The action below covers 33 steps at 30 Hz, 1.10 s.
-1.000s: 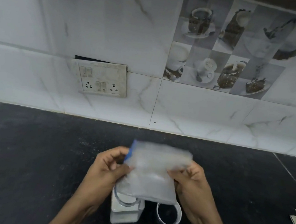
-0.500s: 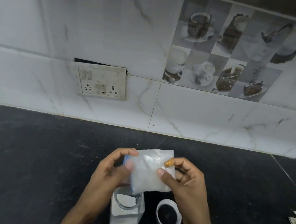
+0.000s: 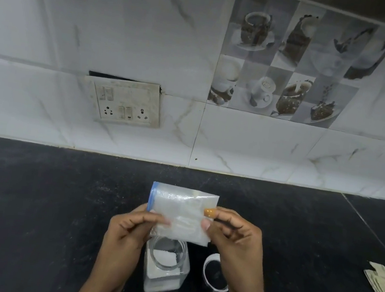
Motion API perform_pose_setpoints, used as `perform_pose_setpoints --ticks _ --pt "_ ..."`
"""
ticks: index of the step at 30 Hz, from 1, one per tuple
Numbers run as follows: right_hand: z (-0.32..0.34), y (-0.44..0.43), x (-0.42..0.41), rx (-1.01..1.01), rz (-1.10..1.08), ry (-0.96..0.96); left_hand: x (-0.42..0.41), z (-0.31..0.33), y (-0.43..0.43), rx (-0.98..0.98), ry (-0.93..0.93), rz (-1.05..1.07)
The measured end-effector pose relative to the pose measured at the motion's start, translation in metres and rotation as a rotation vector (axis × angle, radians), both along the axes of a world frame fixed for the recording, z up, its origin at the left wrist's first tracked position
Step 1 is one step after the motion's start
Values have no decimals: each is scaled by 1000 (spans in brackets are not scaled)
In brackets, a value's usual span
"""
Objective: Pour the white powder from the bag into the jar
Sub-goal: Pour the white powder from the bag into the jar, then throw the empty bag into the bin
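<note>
Two hands, left hand (image 3: 130, 229) and right hand (image 3: 233, 237), pinch crinkled clear plastic bag (image 3: 181, 214) above squarish, seemingly glass jar (image 3: 166, 265); grainy white powder (image 3: 165, 257) inside.

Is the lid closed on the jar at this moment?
No, the jar stands open with white powder inside, and its lid lies on the counter beside it.

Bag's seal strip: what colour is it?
Blue; the seal strip runs down the bag's edge, clearest in the head view.
</note>
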State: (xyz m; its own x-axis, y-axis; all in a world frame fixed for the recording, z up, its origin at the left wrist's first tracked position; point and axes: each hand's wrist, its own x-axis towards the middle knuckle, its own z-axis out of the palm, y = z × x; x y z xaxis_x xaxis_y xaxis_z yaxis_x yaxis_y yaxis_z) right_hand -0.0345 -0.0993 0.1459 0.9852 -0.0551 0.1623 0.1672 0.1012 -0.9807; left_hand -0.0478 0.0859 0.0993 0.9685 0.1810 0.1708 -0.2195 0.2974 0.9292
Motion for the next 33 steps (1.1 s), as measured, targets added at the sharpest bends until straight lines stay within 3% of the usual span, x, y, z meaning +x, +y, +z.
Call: perform_pose_setpoints --ticks 6,14,20,27,33 --pt "-17 25 -15 -75 -50 -22 -26 -6 15 92 52 27" --pt "-41 44 -52 -165 256 110 -105 -16 49 151 215 177" --pt "-65 66 -94 -312 546 204 -197 -35 50 102 358 419" --pt "-131 91 -171 -552 818 281 -322 -81 51 407 593 758" --pt "-146 107 -221 -674 1047 300 -402 -141 70 455 881 1028"
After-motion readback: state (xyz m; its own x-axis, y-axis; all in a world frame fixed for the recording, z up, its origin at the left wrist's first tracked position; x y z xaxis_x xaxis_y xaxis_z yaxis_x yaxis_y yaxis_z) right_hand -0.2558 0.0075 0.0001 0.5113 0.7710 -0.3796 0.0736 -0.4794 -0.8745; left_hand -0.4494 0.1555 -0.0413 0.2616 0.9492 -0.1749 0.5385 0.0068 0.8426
